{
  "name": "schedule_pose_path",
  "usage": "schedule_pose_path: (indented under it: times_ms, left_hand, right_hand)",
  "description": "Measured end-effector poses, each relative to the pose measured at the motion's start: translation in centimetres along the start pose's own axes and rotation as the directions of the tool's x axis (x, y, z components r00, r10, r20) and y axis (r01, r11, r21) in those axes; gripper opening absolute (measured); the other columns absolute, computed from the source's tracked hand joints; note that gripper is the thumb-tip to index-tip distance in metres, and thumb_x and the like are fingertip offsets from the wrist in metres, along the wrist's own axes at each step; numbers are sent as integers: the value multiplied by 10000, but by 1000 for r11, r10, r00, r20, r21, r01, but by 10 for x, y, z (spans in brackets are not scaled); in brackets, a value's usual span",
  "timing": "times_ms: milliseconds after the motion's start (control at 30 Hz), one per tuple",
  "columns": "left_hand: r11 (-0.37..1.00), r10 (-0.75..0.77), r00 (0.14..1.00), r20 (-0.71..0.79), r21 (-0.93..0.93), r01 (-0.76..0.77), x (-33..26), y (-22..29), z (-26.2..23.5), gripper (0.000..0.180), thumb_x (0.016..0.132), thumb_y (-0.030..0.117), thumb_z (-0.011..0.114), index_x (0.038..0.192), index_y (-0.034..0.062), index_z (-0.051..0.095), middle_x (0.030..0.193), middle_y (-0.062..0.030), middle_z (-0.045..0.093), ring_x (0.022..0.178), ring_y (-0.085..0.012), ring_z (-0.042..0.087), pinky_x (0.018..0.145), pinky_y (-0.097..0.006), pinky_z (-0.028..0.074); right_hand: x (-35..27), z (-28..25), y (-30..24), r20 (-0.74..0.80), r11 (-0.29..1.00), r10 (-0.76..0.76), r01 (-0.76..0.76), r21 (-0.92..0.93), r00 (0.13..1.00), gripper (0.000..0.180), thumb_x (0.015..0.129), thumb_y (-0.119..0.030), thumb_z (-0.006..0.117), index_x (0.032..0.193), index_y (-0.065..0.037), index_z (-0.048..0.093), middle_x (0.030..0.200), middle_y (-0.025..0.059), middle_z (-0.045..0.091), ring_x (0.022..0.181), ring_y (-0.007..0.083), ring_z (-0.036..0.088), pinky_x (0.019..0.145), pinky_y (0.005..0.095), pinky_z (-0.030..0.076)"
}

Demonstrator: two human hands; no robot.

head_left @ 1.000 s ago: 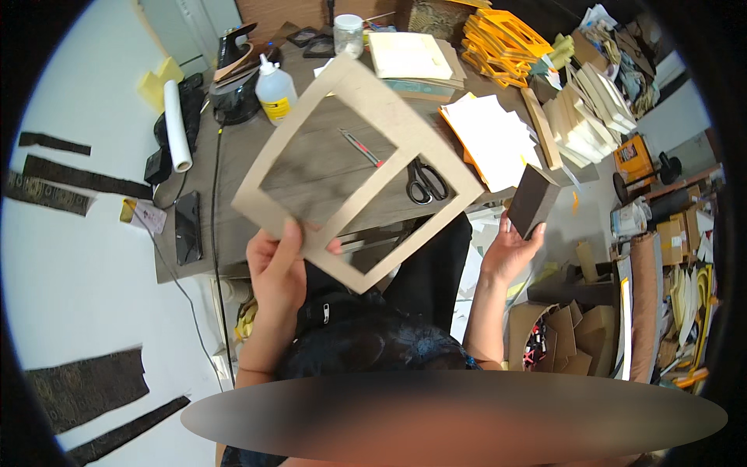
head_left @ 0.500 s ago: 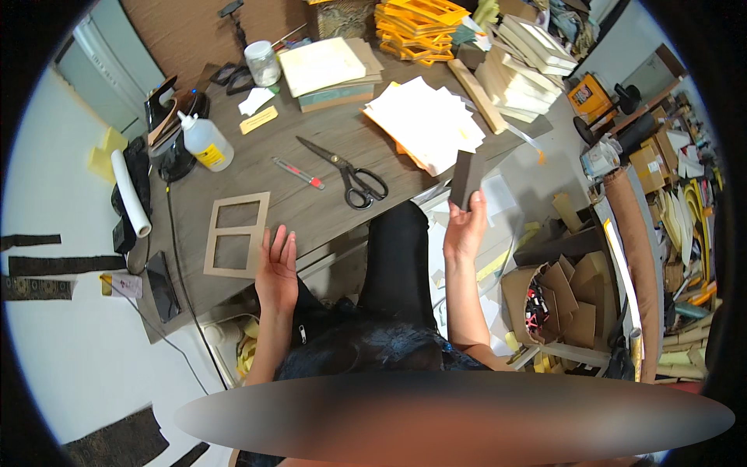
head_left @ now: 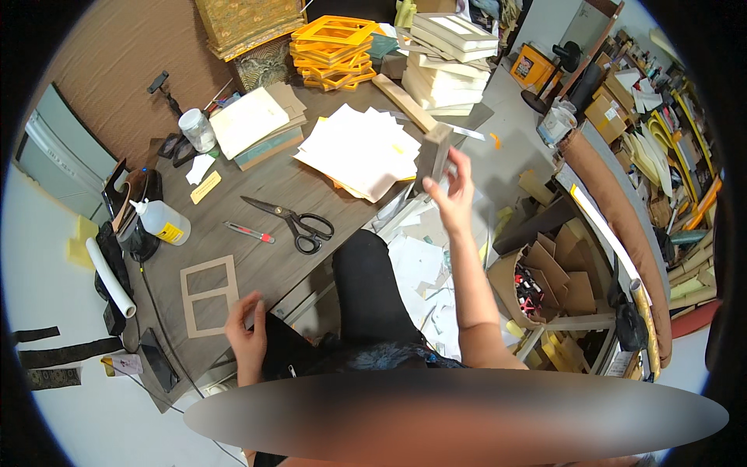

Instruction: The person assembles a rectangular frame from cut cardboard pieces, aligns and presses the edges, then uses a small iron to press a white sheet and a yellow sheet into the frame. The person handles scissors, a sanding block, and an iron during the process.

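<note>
My right hand (head_left: 453,198) is raised past the table's right edge, its thumb and fingers around a dark grey-brown rectangular block (head_left: 430,158). The block stands upright in the grip, its lighter end on top. At the near edge of the table my left hand (head_left: 247,331) hovers with loosely bent fingers and nothing in it. Right beside those fingers lies a flat beige board frame (head_left: 186,300) with two rectangular windows. Black-handled scissors (head_left: 289,220) and a red-and-grey utility knife (head_left: 249,232) rest farther up the table.
A glue bottle (head_left: 165,223), an iron (head_left: 134,210) and a phone (head_left: 159,359) line the left side. White sheets (head_left: 359,152), stacked yellow frames (head_left: 333,50) and cream boxes (head_left: 445,82) fill the far side. A carton of scraps (head_left: 506,284) stands on the right.
The view has swung right, shifting the table leftward. My right hand has turned the block and holds it near the white sheets. My left hand's fingers have gone from stretched to bent.
</note>
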State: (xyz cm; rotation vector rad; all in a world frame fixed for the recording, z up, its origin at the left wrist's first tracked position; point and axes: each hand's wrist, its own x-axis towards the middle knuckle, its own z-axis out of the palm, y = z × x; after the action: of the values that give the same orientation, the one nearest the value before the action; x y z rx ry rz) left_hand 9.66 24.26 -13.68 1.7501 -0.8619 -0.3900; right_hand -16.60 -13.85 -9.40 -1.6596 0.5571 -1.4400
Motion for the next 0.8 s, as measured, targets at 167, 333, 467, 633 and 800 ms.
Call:
schedule_pose_path:
  times_ms: [167,333,467,633,800]
  left_hand:
    - [714,198,976,94,668,-209,-16,1,-36,768,755,105,887,1450,50,565,1528,-203,509,1461,-414,407,1232,-543,287]
    - [681,129,987,93,715,-156,-32,-28,-36,676,823,95,824,1449,64,570,1559,-212,485,1466,-429,420,1232,-561,297]
    - [785,101,993,67,608,-121,-34,-34,-40,527,857,69,786,1361,48,636,1444,-202,585,1354,-418,526,1151,-512,400]
    - [721,131,990,59,679,-136,-31,0,-29,564,851,15,760,1395,52,612,1460,-197,572,1327,-407,552,1115,-471,442]
    - [646,195,976,98,736,-203,-34,-24,-30,575,859,-28,716,1416,49,594,1524,-192,528,1368,-409,532,1134,-465,440]
  right_hand:
    - [33,-6,4,54,984,40,-49,173,998,795,812,-157,833,1498,15,470,1423,83,484,1320,224,494,1096,411,442]
    - [-18,22,30,71,966,233,-239,97,970,784,853,-194,810,1548,-74,468,1378,118,510,1291,230,499,1048,399,480]
    - [-26,37,40,86,956,269,-277,100,959,752,868,-229,815,1538,-110,494,1349,112,546,1219,221,552,1008,393,502]
    - [-30,58,38,213,974,204,-219,51,956,699,897,-226,797,1518,-87,507,1273,104,629,1145,194,607,927,355,531]
    - [-44,109,13,509,945,314,-313,-90,801,738,833,-342,847,1448,-53,561,1210,129,690,1053,228,681,902,371,560]
